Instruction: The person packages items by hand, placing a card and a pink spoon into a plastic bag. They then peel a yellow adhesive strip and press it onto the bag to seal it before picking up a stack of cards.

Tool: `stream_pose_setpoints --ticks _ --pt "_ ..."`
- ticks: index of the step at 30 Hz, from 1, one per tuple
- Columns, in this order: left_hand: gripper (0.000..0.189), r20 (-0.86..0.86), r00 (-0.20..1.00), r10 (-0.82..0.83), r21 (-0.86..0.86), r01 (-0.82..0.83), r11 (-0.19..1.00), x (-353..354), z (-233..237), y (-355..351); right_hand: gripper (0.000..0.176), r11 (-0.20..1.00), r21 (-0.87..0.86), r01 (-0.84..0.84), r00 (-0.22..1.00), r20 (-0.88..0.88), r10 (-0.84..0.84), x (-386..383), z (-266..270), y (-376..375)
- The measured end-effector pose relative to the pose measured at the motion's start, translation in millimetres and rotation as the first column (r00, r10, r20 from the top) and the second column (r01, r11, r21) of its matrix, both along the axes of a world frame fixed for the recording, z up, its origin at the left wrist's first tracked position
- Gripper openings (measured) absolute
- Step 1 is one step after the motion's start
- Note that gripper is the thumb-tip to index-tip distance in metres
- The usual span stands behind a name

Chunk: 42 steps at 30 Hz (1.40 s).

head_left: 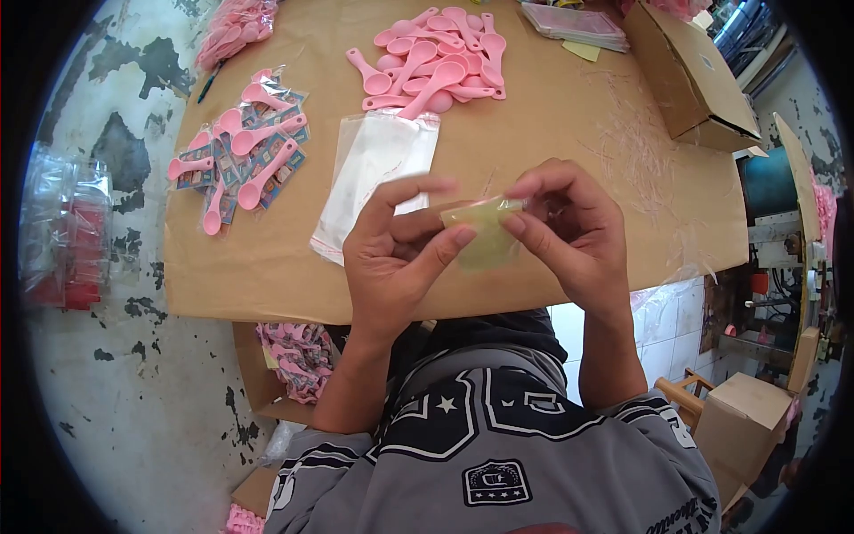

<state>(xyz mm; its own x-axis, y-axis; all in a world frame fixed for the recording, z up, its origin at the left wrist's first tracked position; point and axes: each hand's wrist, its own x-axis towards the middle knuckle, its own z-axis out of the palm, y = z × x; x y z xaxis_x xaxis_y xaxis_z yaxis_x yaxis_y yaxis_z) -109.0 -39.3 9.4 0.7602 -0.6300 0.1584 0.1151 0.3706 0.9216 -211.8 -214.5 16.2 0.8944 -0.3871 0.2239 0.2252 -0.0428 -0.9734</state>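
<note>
Between my two hands is a small pale yellow-green packet (485, 236) with a shiny clear film. My left hand (405, 236) pinches its left edge between thumb and fingers. The thumb and forefinger of my right hand (569, 227) close on its upper right corner. Behind my left hand lies a stack of clear plastic bags (378, 165) on the brown table (267, 276). Past the bags sits a loose pile of pink spoons (436, 67). Further left, several pink spoons in clear bags with printed cards (245, 151) lie heaped together.
A bag of pink items (236, 31) sits at the back left. Clear cases (576, 25) and an open cardboard box (689, 76) stand at the back right. Thin pink strands (632, 129) lie on the right side. Below the table edge is a box of pink pieces (298, 360).
</note>
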Motion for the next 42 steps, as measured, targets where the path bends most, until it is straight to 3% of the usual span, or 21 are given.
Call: stream_pose_setpoints --ticks 1,3,5,8,9,11,13,15,17,18,21,24,27,30,33,36,39,42 --pt "0.037 -0.062 0.998 -0.019 -0.053 0.015 0.999 -0.6 3.0 -1.7 0.034 1.0 0.018 0.009 1.0 0.021 -0.01 0.7 1.8 2.4" --pt "0.045 0.045 0.998 -0.039 0.018 0.039 0.999 -1.9 1.0 -3.7 0.041 1.0 0.027 0.015 0.998 0.064 -0.017 1.5 4.8 6.0" --pt "0.049 0.154 0.978 -0.143 0.197 0.112 0.974 4.3 -4.5 4.5 0.044 1.0 0.009 0.013 0.993 0.116 -0.014 4.4 3.9 8.4" --pt "0.04 0.312 0.945 -0.094 0.209 0.028 0.978 5.9 -8.6 8.3 0.045 0.996 -0.075 0.042 0.993 0.114 -0.034 7.4 2.9 8.9" --pt "0.032 0.265 0.964 -0.022 0.143 -0.017 0.99 4.5 -4.2 8.0 0.045 0.988 -0.144 0.055 0.997 0.052 -0.048 7.1 5.8 7.7" --pt "0.032 0.442 0.89 0.11 0.053 -0.148 0.988 15.9 1.7 14.4 0.041 0.947 -0.302 0.108 0.993 -0.021 -0.12 6.6 4.3 5.1" --pt "0.032 0.632 0.731 0.257 -0.017 -0.319 0.948 36.1 10.2 27.0 0.036 0.864 -0.468 0.184 0.974 -0.032 -0.225 6.8 -2.9 2.5" --pt "0.034 0.814 0.438 0.381 -0.105 -0.534 0.839 64.7 26.2 48.0 0.031 0.84 -0.496 0.219 0.965 -0.018 -0.262 3.8 -6.1 -0.8" --pt "0.04 0.906 0.201 0.372 -0.134 -0.697 0.704 102.9 38.4 70.6 0.027 0.811 -0.536 0.234 0.955 -0.029 -0.295 -2.3 -7.9 -6.5" --pt "0.044 0.934 0.152 0.325 -0.097 -0.765 0.637 120.1 42.4 84.2 0.026 0.79 -0.565 0.237 0.953 -0.021 -0.301 -4.5 -9.0 -9.1" --pt "0.05 0.846 0.522 -0.112 0.49 -0.676 0.55 146.7 52.3 116.9 0.024 0.727 -0.635 0.262 0.944 0.012 -0.329 -7.7 -12.1 -16.8" --pt "0.056 0.865 0.437 -0.245 0.492 -0.649 0.58 159.8 39.7 126.2 0.023 0.697 -0.657 0.288 0.933 0.028 -0.359 -8.1 -16.3 -21.1" --pt "0.063 0.873 0.479 -0.096 0.438 -0.681 0.587 177.4 23.3 118.6 0.024 0.717 -0.635 0.287 0.932 0.013 -0.361 -4.5 -23.8 -18.7" --pt "0.077 0.906 0.357 -0.227 0.416 -0.85 0.323 205.1 0.1 116.9 0.025 0.754 -0.592 0.285 0.938 0.011 -0.346 -0.5 -32.2 -18.5" --pt "0.083 0.84 0.43 -0.329 0.531 -0.775 0.342 235.4 -32.9 123.2 0.025 0.757 -0.591 0.28 0.938 0.0 -0.346 -2.4 -33.5 -19.5" --pt "0.079 0.859 0.334 -0.388 0.479 -0.791 0.379 248.9 -31.1 119.8 0.025 0.759 -0.594 0.268 0.942 -0.005 -0.336 -2.0 -36.0 -20.4" --pt "0.077 0.87 0.311 -0.383 0.474 -0.743 0.473 278.0 -31.7 120.2 0.026 0.767 -0.581 0.271 0.943 0.001 -0.332 -0.3 -35.2 -21.6" --pt "0.074 0.874 0.3 -0.383 0.465 -0.745 0.477 303.1 -31.8 118.2 0.028 0.778 -0.548 0.308 0.937 0.032 -0.349 0.1 -35.7 -23.1"
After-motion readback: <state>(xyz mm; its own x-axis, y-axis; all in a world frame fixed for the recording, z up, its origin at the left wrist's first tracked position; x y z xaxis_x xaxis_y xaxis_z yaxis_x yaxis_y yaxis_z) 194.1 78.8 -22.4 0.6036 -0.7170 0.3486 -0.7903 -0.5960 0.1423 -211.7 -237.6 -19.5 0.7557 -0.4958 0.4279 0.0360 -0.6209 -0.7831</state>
